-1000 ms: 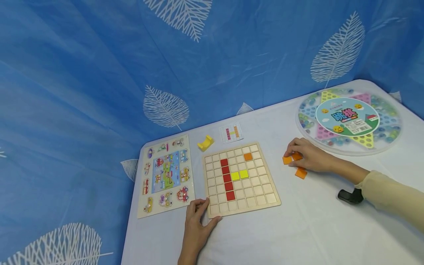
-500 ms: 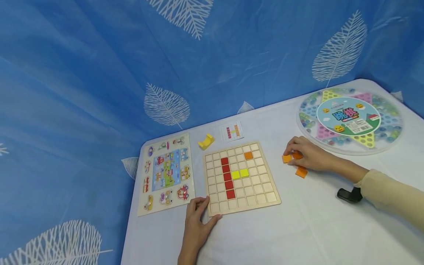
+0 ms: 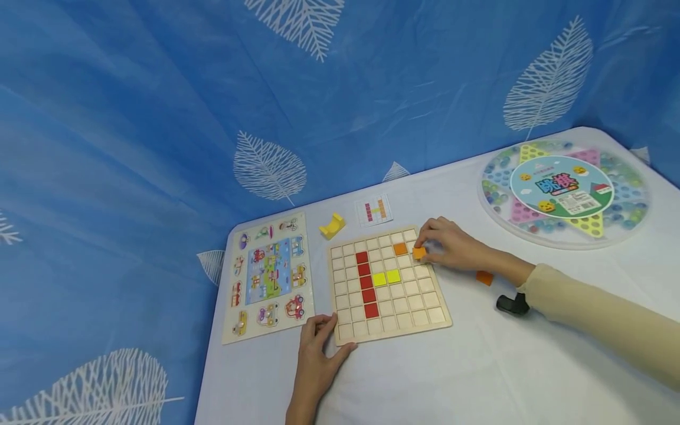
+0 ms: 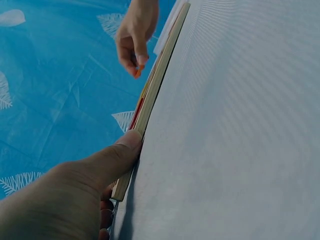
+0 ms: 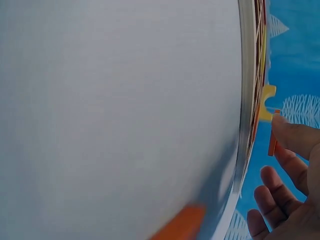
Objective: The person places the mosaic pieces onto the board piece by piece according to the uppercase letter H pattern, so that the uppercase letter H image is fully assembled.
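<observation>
A picture puzzle (image 3: pixel 254 326) lies at the left of the desk (image 3: pixel 510 378). Beside it, the left hand (image 3: pixel 317 367) grips the near left corner of a wooden grid board (image 3: pixel 405 320), which holds five red squares (image 3: pixel 366 282), two yellow squares (image 3: pixel 386 277) and one orange square (image 3: pixel 400 248). At the board's right side, the right hand (image 3: pixel 453 245) pinches an orange tile (image 5: pixel 273 136) above it. Another tile (image 3: pixel 484 277) lies near the forearm; a marble game (image 3: pixel 563 186) sits farther right.

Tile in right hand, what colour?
Orange; the tile, pinched in the right hand, shows best in the head view.
</observation>
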Available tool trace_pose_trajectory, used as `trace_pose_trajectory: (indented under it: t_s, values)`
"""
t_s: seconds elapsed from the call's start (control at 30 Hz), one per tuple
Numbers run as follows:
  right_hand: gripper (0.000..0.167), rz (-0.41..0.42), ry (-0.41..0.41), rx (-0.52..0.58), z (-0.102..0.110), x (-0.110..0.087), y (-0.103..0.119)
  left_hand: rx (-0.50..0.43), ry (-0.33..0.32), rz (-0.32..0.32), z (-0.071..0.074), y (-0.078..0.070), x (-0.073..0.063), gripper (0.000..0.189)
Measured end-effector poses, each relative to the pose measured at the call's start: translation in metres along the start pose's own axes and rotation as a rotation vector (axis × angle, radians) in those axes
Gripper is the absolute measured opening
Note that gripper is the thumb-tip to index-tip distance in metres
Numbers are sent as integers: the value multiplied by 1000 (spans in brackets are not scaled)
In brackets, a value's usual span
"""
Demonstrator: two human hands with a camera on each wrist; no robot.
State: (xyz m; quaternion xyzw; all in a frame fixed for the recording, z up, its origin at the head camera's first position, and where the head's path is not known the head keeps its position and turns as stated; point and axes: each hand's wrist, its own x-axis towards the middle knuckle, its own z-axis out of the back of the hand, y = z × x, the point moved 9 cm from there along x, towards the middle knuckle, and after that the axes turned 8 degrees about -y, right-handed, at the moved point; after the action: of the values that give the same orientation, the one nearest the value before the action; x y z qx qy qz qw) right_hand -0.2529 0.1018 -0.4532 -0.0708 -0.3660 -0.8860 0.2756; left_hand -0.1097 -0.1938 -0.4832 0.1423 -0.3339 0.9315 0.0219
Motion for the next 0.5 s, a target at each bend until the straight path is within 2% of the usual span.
trace_pose_trajectory:
  t_s: [0.2, 0.5]
  values:
    - [21, 8, 30, 30, -19, 13, 11, -7, 3, 3, 0, 0, 0, 67]
    - [20, 1, 60, 27, -31, 17, 12, 7, -9, -29, 0, -1, -1, 67]
